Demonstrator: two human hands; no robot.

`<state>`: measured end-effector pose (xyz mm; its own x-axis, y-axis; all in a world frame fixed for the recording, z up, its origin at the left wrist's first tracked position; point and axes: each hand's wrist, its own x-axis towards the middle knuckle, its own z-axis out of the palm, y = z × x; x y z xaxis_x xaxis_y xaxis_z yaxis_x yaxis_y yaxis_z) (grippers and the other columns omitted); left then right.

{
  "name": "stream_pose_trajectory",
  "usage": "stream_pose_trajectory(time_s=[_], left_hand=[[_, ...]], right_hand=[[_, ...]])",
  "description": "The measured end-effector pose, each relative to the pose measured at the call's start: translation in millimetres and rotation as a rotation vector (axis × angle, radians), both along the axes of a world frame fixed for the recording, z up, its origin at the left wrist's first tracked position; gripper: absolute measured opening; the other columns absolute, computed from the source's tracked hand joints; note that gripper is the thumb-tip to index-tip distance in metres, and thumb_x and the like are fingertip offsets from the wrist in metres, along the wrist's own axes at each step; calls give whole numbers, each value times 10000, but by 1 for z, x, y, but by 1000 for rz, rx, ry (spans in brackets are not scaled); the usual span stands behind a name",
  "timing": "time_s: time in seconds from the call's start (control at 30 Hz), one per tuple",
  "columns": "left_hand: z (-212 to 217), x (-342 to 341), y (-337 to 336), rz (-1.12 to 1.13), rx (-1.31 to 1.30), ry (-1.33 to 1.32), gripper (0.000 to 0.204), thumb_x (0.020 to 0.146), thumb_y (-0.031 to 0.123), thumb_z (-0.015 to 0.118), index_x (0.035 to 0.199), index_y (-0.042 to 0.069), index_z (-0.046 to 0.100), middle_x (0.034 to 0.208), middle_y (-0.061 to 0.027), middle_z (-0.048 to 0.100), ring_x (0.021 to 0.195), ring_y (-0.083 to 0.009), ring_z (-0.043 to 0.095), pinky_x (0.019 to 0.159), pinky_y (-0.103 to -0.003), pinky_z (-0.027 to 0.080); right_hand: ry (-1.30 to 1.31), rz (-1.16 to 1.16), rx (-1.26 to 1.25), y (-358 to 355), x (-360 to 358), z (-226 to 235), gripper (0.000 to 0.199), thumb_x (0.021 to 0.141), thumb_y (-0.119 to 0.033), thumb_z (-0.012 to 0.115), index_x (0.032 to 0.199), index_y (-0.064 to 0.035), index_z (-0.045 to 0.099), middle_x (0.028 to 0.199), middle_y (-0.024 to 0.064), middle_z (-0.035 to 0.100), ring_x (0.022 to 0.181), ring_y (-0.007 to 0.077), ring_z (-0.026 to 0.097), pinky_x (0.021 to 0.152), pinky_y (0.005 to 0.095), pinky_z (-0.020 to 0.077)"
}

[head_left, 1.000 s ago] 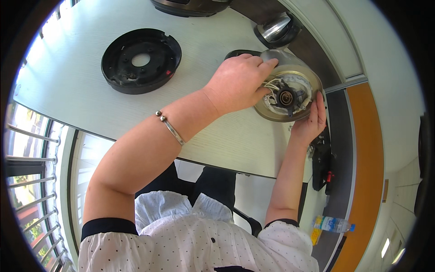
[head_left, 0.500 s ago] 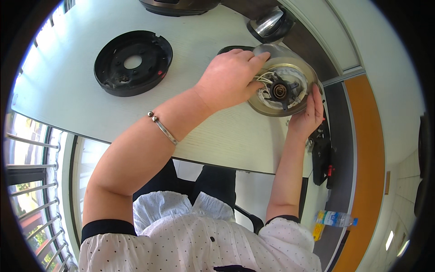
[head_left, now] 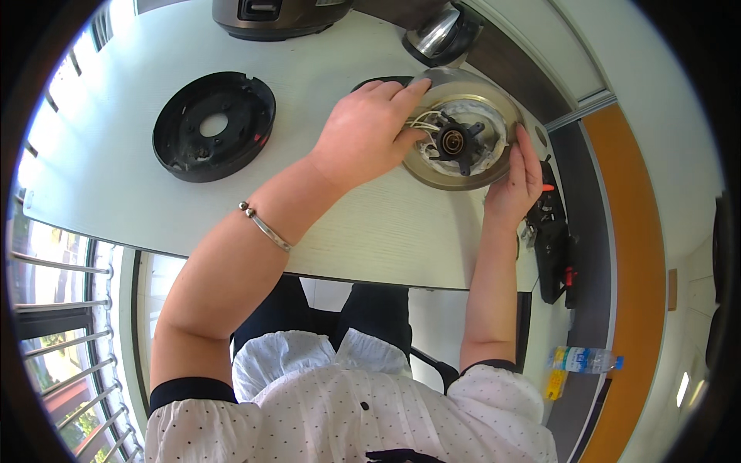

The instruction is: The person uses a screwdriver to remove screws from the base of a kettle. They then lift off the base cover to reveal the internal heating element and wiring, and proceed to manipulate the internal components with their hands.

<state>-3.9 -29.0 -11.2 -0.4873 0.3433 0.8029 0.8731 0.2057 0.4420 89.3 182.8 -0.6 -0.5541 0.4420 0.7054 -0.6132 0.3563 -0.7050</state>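
A round metal appliance body [head_left: 491, 116] stands near the far right of the table, its open underside showing. Inside the rim sit a black hub with a coiled spring [head_left: 453, 142], pale wires [head_left: 426, 122] and a whitish ring. My left hand [head_left: 367, 127] grips the rim's left side, fingers over the edge, thumb by the wires. From the right, my right hand [head_left: 515, 185] supports the opposite side, fingers stretched up along it. A black round base cover [head_left: 181, 150] with a central hole lies to the left, apart from both hands. A dark object [head_left: 378, 81] is partly hidden behind my left hand.
At the far edge stand a dark brown cooker [head_left: 282, 19] and a kettle [head_left: 440, 37] with a shiny metal body. Black tools or cases [head_left: 551, 258] lie along the right side. Lower right, a plastic bottle [head_left: 590, 360] lies near a yellow item [head_left: 556, 383].
The view has shifted, bringing more of the brown cooker into the picture. Both hands keep their hold on the metal body, with little visible change in grip.
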Motion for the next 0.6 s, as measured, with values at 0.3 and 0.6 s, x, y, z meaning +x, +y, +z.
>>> stream_pose_trajectory(time_s=[0.3,0.6], left_hand=[[6,-4,-3,-7,-70,-87,490,797,165,693,1244,25,550,966,-145,637,941,-334,591,799,-419,486],[6,-13,-5,-45,-76,-148,476,803,130,692,1258,60,569,905,-147,632,851,-321,607,743,-403,487]], right_hand=[[-39,-18,175,-2,5,2,324,940,28,477,1249,45,576,1382,169,505,1289,229,472,1089,312,332],[-12,-77,343,-9,6,6,355,922,46,464,1232,-32,617,1373,156,523,1275,240,494,1071,297,350]])
